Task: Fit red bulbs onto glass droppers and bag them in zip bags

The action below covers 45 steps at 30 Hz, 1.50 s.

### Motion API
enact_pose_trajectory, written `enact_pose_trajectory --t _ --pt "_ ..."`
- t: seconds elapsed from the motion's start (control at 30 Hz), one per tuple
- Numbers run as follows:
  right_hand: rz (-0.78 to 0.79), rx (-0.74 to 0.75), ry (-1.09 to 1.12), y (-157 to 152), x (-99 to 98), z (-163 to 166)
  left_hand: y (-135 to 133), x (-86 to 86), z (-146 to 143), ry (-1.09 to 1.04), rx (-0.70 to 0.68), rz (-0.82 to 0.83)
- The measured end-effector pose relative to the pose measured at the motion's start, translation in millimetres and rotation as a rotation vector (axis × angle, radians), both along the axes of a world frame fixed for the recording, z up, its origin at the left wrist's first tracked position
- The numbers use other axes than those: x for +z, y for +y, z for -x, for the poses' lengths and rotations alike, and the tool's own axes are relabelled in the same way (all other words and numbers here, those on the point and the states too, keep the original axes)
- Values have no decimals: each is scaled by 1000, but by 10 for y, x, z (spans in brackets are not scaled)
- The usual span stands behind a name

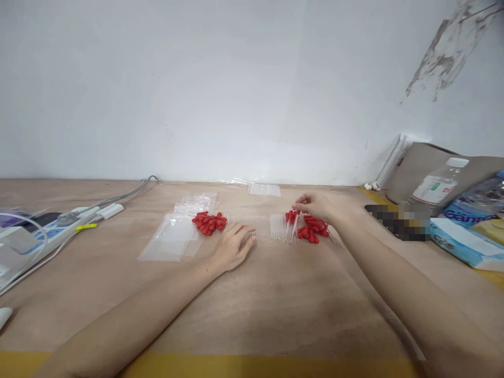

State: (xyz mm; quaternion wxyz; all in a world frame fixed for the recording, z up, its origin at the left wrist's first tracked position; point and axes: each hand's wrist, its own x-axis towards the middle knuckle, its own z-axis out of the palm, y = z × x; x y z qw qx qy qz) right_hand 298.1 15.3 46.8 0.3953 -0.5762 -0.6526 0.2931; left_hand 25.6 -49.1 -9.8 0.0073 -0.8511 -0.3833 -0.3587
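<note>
A row of clear glass dropper tubes (260, 227) lies across the middle of the wooden table (275, 299). Red rubber bulbs sit in two heaps, one to the left (209, 222) and one to the right (313, 229). My left hand (233, 245) rests palm down on the table, fingers stretched onto the near edge of the tubes. My right hand (314, 205) is pinched shut on a few droppers with red bulbs (292, 220), held upright at the right end of the row.
Clear plastic bags (173, 237) lie left of the bulbs, another one (264, 189) by the wall. A power strip with cables (59, 226) is at far left. A water bottle (437, 188), cardboard (425, 165) and blue packets (460, 239) crowd the right side.
</note>
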Motion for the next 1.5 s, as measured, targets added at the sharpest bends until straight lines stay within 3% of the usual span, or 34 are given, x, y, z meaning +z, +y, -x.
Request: enact_pose_trajectory --t 0.17,0.37,0.7,0.83,0.97,1.07,1.2,1.4,1.5 --pt "19 -69 -289 304 -231 32 -11 5 10 24 30 3" --pt "3 -315 -449 691 -279 -128 -4 1 -14 53 217 -17" --pt "97 -181 -546 1027 -272 409 68 12 104 116 431 -21" --pt "-40 -125 -470 855 -169 456 229 73 129 137 466 -20" --pt "-214 -62 -345 381 -130 439 387 125 19 191 491 -12" --pt "-373 77 -143 -66 -194 427 466 133 -79 272 541 8" --pt "-467 152 -105 -482 -376 427 541 153 -168 362 639 8" --pt "-461 64 -86 -637 -621 464 692 276 -227 392 751 327" --pt "-519 67 -159 -666 -685 487 756 319 -201 380 760 394"
